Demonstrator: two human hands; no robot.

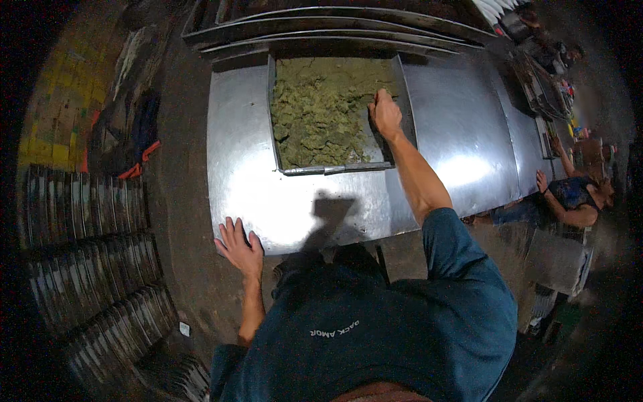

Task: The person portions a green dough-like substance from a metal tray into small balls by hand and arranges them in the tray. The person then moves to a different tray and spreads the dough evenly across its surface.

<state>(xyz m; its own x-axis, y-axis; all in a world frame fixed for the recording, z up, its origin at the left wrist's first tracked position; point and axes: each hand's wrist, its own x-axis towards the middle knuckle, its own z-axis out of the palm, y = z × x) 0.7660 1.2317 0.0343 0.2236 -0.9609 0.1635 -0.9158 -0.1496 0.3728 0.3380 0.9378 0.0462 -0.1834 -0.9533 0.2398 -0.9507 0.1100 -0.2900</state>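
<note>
A shallow metal tray (273, 127) lies on a shiny metal table (241, 167). In it is a rough, crumbly greenish mass (321, 110) that looks moist, spread thickest over the left and far parts. My right hand (386, 117) is closed above the tray's right side, where darker tray bottom shows beside the mass. Whatever its fingers hold, if anything, is hidden by the hand. At the table's near left corner my left hand (240, 248) rests on the metal with its fingers spread, holding nothing.
Several long metal trays (335, 30) are stacked beyond the table. Rows of metal trays (94, 208) stand at the left. A person (576, 201) works at the table's right end. A dark cloth with orange edging (140, 127) lies at the far left.
</note>
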